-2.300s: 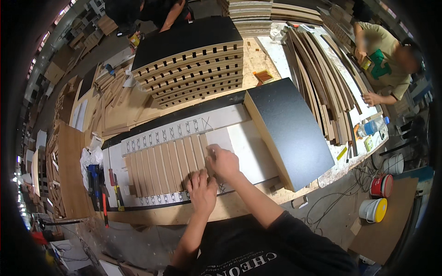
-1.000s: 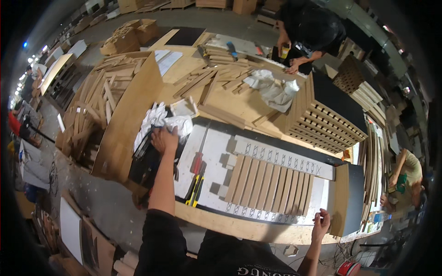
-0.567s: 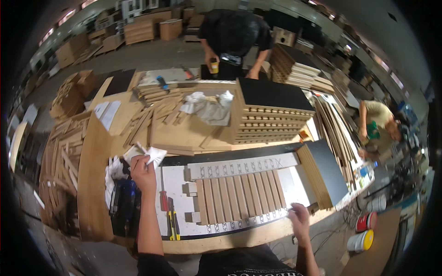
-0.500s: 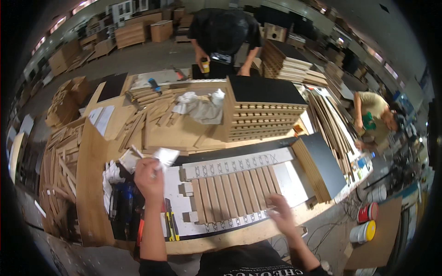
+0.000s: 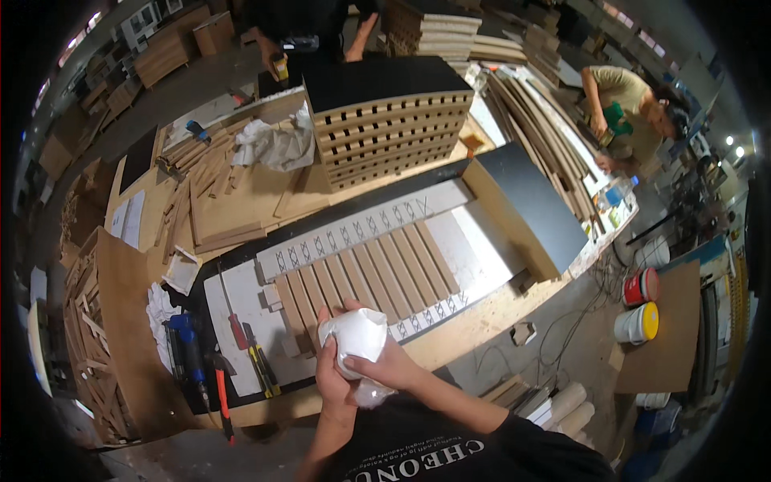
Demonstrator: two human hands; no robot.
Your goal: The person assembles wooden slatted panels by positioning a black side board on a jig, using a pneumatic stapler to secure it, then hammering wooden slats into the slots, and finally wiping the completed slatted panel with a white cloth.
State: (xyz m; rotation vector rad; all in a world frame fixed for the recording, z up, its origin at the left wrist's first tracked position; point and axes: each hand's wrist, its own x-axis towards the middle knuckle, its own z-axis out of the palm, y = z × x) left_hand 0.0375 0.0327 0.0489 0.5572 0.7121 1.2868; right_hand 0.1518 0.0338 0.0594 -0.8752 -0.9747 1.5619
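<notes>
My left hand [image 5: 330, 371] and my right hand [image 5: 387, 368] come together close to my body, fingers wrapped round a white rounded bundle [image 5: 358, 332]. Crinkled, see-through plastic shows at its lower end; what is inside cannot be made out. Just beyond my hands lies a row of brown wooden strips [image 5: 365, 269], set side by side between two pale boards. The far pale board [image 5: 353, 230] bears a line of inked cross marks. My hands hide part of the strips and of the near board.
Left of the strips lie a red-handled screwdriver [image 5: 237, 331], yellow-and-black tools [image 5: 261, 365], a blue power tool [image 5: 186, 345] and a small white tray [image 5: 182, 271]. Slotted panels [image 5: 393, 128] are stacked behind; black-topped boards [image 5: 530, 213] stand right. Two co-workers stand across the table.
My left hand has come down and right, bringing a white thing toward my body. My right hand has moved left from beside the strips to join it. The view has shifted.
</notes>
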